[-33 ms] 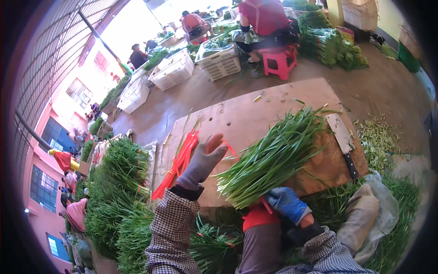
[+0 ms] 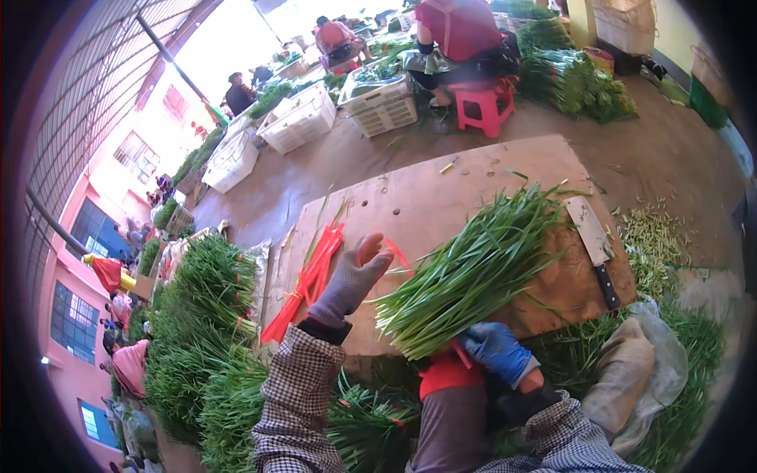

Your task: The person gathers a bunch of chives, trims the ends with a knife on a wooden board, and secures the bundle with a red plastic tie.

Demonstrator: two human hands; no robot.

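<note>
A bunch of long green garlic-chive-like stalks point(image 2: 473, 272) lies slantwise on a wooden board point(image 2: 441, 189), its pale cut ends toward me. My left hand point(image 2: 355, 272), in a grey glove, is raised left of the bunch with thumb and fingers curved apart. Just beyond its fingers a red strip point(image 2: 400, 257) runs toward the bunch. My right hand point(image 2: 498, 351), in a blue glove, is closed by the near side of the bunch, with a red strip end at its fingers. More red strips point(image 2: 315, 272) lie in a pile beside my left hand.
A cleaver point(image 2: 593, 244) rests on the board's right side. Bundled greens point(image 2: 201, 315) are stacked at left. Stalk trimmings point(image 2: 653, 240) litter the floor at right. Beyond the board are white crates point(image 2: 378, 106) and a person seated on a pink stool point(image 2: 482, 109).
</note>
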